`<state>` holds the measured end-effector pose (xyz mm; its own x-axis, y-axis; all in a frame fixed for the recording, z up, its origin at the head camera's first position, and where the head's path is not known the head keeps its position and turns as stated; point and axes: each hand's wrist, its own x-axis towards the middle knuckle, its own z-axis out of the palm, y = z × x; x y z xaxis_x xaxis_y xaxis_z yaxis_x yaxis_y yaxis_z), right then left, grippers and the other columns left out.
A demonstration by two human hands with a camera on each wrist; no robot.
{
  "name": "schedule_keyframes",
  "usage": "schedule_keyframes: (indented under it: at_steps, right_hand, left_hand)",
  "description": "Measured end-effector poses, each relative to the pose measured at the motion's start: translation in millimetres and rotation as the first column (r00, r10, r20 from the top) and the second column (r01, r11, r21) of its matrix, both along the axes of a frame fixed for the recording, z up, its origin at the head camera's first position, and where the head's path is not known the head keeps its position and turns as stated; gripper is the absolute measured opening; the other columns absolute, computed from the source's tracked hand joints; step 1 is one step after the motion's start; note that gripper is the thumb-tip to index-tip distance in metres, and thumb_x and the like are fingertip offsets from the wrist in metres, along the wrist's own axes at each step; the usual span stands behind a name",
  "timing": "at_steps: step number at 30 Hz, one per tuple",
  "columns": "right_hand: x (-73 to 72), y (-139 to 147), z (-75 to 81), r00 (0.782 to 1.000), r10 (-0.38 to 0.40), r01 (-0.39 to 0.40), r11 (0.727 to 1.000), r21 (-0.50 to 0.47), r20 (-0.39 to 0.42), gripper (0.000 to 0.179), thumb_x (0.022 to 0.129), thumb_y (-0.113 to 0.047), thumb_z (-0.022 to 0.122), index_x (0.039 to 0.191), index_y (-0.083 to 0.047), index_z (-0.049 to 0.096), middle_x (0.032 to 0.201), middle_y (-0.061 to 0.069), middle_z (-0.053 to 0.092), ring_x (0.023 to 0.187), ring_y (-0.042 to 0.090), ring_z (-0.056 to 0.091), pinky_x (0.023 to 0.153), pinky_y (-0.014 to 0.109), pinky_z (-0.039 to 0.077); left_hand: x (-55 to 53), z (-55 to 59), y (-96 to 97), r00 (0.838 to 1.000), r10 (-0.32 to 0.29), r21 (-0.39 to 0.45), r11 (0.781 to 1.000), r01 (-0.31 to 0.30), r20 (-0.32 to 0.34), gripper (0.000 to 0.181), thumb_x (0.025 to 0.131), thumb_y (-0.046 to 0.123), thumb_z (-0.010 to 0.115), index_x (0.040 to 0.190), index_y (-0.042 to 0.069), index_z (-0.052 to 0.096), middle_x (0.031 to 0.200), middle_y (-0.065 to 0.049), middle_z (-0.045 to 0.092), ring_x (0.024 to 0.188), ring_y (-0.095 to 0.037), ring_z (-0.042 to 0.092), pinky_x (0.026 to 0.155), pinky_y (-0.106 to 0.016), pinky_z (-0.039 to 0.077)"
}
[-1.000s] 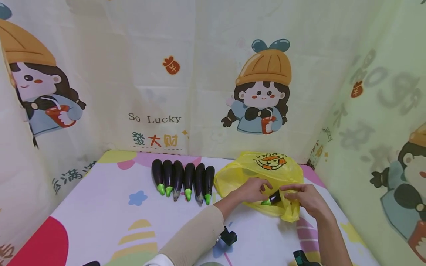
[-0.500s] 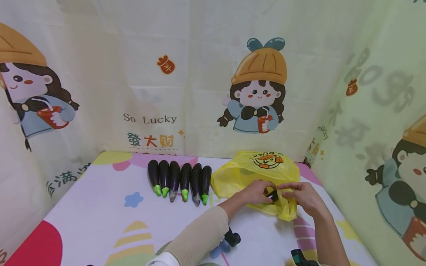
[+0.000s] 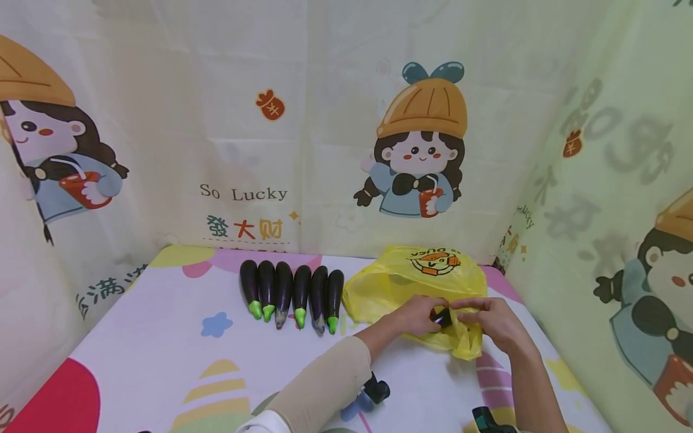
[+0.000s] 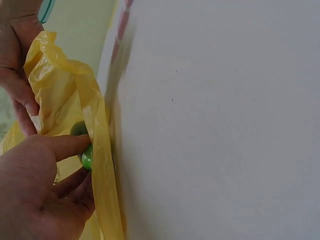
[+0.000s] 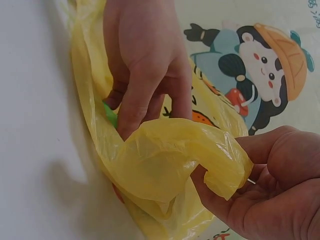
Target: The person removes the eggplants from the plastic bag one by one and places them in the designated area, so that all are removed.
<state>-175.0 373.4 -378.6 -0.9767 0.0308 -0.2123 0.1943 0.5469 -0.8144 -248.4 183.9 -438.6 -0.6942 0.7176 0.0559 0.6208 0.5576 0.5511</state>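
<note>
In the head view a yellow plastic bag (image 3: 373, 294) lies at the right of the table, its mouth toward me. My left hand (image 3: 417, 316) reaches into the mouth and holds an eggplant (image 3: 445, 319) by its stem end. Thumb and fingers meet around the green cap (image 4: 87, 158) in the left wrist view. Most of that eggplant is hidden by the hand and the bag. With thumb and fingers, my right hand (image 3: 500, 325) pinches the bag's rim; the gathered yellow film (image 5: 227, 170) shows between them in the right wrist view.
Left of the bag, several eggplants (image 3: 301, 294) lie side by side in a row, green or greyish stem ends toward me. The tabletop (image 3: 162, 337) carries a colourful print. Patterned cloth (image 3: 335, 120) hangs behind it and at both sides.
My left hand has moved right and closed on the eggplant in the bag's mouth, covering its green stem end. My right hand keeps its pinch on the rim. The head view has shifted slightly.
</note>
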Motion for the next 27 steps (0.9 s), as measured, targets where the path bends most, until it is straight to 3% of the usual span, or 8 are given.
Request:
schedule_keyframes:
  at_steps: [10,14,20,27]
  right_hand:
    - [0.7,-2,-1.0,1.000,-0.009,0.009,1.000,0.022,0.000,0.030,0.095,-0.010,0.071,0.123,-0.001,0.075,0.143,0.025,0.058,0.102,0.017,0.063,0.076,0.029,0.059]
    - [-0.1,-1,-2.0,1.000,-0.017,0.017,1.000,0.024,0.010,0.030,0.095,-0.011,0.071,0.123,-0.002,0.075,0.142,0.025,0.058,0.102,0.019,0.062,0.076,0.029,0.059]
    - [-2.2,1,-2.9,0.999,-0.033,0.032,0.998,0.048,0.018,0.032,0.095,-0.013,0.072,0.125,-0.003,0.075,0.144,0.024,0.056,0.107,0.023,0.060,0.075,0.029,0.057]
    - [-3.2,2,-2.2,1.000,-0.026,0.025,0.998,0.062,0.010,0.032,0.096,-0.014,0.071,0.125,-0.003,0.075,0.145,0.025,0.055,0.108,0.024,0.059,0.076,0.029,0.057]
  left_hand:
    - [-1.5,1.5,-14.4,1.000,0.009,0.022,1.000,-0.009,-0.001,0.044,0.093,0.016,0.075,0.134,0.029,0.068,0.118,0.008,0.069,0.090,-0.005,0.054,0.077,-0.017,0.044]
    - [-3.7,0.7,-21.9,0.999,0.034,0.024,0.999,-0.034,0.006,0.044,0.093,0.015,0.075,0.134,0.028,0.069,0.116,0.008,0.068,0.089,-0.007,0.054,0.075,-0.018,0.044]
    - [-6.8,1.4,-33.1,1.000,0.024,0.066,0.998,-0.023,-0.019,0.045,0.090,0.010,0.074,0.132,0.024,0.070,0.116,0.004,0.070,0.091,-0.008,0.053,0.076,-0.018,0.042]
    - [-5.3,11.5,-47.7,0.999,0.047,0.077,0.996,-0.048,0.007,0.045,0.091,0.009,0.071,0.133,0.024,0.068,0.099,0.003,0.066,0.076,-0.008,0.050,0.063,-0.019,0.039]
